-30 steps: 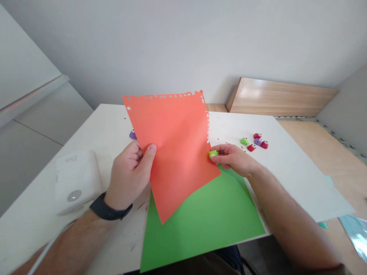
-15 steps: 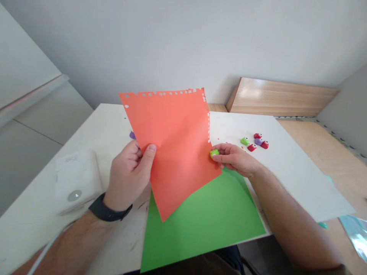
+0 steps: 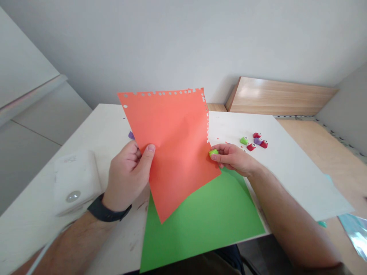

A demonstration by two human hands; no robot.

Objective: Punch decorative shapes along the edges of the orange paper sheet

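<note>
An orange sheet of paper [image 3: 174, 145] is held up, tilted, with small punched holes along its top edge and the upper part of its right edge. My left hand [image 3: 130, 175] pinches its left edge, thumb on the near face. In my right hand [image 3: 229, 157] is a small lime-green craft punch [image 3: 213, 152], closed around by the fingers and set at the sheet's right edge, below the row of holes. Beneath lies a green sheet of paper [image 3: 206, 221] on the white table [image 3: 286, 172].
To the right lie several small punches, among them a green one [image 3: 244, 140], a purple one [image 3: 257, 141] and a red one [image 3: 251, 147]. Another purple item [image 3: 131, 135] is partly hidden behind the orange sheet. A white box-like device [image 3: 76, 181] with a cable stands left.
Both hands, the orange sheet and the green punch keep nearly the same place. The punch looks slightly turned in my right fingers, and the whole view has shifted a little.
</note>
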